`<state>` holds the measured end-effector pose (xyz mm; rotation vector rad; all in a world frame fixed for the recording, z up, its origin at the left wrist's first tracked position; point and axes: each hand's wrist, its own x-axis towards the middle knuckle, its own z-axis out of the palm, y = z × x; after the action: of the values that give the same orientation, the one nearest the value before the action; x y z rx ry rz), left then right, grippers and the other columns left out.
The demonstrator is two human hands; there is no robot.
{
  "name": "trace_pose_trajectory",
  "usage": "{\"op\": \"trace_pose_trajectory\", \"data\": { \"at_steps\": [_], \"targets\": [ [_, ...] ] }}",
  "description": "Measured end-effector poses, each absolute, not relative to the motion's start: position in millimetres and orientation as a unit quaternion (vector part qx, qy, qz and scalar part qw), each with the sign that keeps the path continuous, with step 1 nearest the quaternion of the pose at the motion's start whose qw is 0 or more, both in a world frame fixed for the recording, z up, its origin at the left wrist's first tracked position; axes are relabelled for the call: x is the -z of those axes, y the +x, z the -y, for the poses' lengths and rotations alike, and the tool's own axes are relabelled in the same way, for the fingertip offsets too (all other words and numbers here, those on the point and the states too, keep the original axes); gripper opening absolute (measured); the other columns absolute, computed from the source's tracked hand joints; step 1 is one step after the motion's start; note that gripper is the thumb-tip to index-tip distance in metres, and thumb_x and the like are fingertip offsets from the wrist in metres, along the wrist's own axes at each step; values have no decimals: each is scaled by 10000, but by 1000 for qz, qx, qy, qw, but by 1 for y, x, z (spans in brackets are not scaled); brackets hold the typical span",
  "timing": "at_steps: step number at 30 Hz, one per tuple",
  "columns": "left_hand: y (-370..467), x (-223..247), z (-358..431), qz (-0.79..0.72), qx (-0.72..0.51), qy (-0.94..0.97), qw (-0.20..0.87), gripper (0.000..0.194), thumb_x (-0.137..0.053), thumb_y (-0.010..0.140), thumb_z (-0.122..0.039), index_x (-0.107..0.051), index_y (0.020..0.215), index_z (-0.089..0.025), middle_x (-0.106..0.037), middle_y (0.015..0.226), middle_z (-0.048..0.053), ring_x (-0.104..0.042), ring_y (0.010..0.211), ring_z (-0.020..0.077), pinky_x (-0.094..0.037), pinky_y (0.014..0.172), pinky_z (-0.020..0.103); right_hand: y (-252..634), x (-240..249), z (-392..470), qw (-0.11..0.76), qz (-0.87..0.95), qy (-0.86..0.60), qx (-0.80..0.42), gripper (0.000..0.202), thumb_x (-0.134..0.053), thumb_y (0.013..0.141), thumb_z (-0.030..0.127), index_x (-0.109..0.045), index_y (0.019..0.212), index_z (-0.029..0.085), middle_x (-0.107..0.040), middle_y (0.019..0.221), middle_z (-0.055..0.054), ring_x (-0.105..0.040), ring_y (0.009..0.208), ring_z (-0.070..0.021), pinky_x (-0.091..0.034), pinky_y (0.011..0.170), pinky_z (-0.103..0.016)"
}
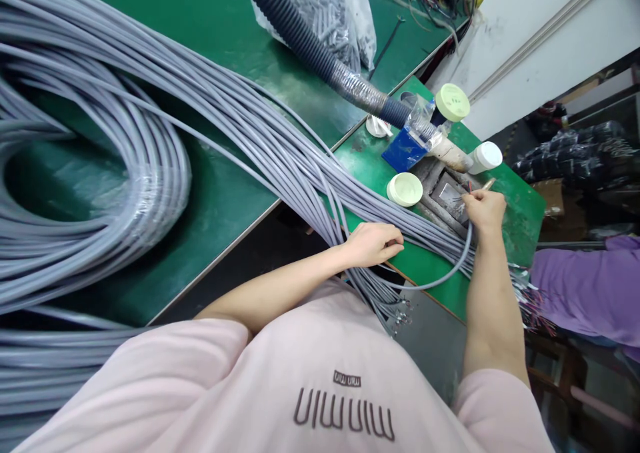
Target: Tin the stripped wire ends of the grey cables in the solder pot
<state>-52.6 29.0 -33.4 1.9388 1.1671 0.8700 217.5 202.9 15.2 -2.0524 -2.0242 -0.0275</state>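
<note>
My right hand (485,208) pinches the end of a grey cable (469,243) above a small square pot (453,198) with a shiny, metallic surface, like a solder pot. Thin stripped wires stick out from my fingertips over it. From that hand the cable loops down and back to the left. My left hand (374,244) rests on a long bundle of grey cables (305,160), its fingers curled in; what they may hold is hidden. Below it, several cable ends (395,310) with bared wires hang over the table's front edge.
A ribbed hose (310,40) reaches down to a nozzle beside the pot. Around it stand a blue box (404,150), an open pale tub (405,190) and a white jar (486,157). Coiled cable (150,200) fills the left. A person in a purple sleeve (585,286) is at right.
</note>
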Motion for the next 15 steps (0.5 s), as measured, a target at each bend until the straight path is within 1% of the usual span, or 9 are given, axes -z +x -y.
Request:
{"op": "trace_pose_trajectory", "data": {
  "at_steps": [2,4,6,8,10,12,13,15],
  "targets": [
    [-53,32,-29,-452,-338,746,352,159,-541,882,-309,-668,897,-213,-692,819,-9,-616,753,124,-380,640,224,213,-25,-185,212,693,-688,-37,235,-603,680,366,-687,599,162,-506,501,4,-532,564,-167,-375,550,-276],
    [-53,32,-28,-455,-340,745,350,156,-547,879,-308,-670,892,-213,-689,808,-9,-610,739,121,-380,639,225,204,-33,-160,305,661,-675,-116,244,-632,681,385,-633,561,173,-442,479,34,-459,494,-130,-343,498,-264],
    [-53,31,-28,-454,-343,743,353,153,-556,874,-309,-673,885,-211,-684,800,-9,-604,734,119,-380,638,226,190,-37,-129,397,597,-661,-220,201,-656,677,366,-631,599,182,-435,470,51,-408,446,-113,-324,460,-261],
    [-52,32,-28,-449,-357,726,378,154,-573,865,-319,-678,876,-208,-676,791,-9,-596,726,115,-388,640,225,173,-37,-98,463,542,-616,-336,141,-685,665,316,-651,634,183,-456,471,57,-388,424,-99,-324,450,-256],
    [-49,33,-28,-428,-395,679,447,174,-603,849,-347,-677,869,-191,-668,783,-3,-585,703,106,-412,648,224,155,-33,-70,503,496,-557,-437,87,-694,670,270,-678,667,184,-474,478,54,-393,423,-90,-316,448,-245],
    [-42,32,-25,-376,-453,596,546,240,-649,819,-386,-664,902,-162,-663,786,9,-584,691,99,-450,666,229,138,-27,-47,528,460,-502,-507,56,-687,687,247,-692,686,191,-470,478,54,-387,426,-82,-322,452,-237],
    [-37,32,-23,-343,-481,547,594,293,-676,798,-406,-651,937,-149,-662,791,16,-592,693,99,-469,674,235,130,-23,-38,536,445,-481,-531,58,-686,695,239,-680,660,193,-463,478,54,-387,430,-79,-327,452,-234],
    [-26,29,-18,-288,-529,453,658,404,-725,756,-433,-616,1008,-136,-661,793,22,-617,697,105,-495,672,245,116,-17,-24,546,420,-455,-564,141,-691,701,230,-628,580,191,-460,490,48,-402,444,-78,-341,451,-229]
  ]
}}
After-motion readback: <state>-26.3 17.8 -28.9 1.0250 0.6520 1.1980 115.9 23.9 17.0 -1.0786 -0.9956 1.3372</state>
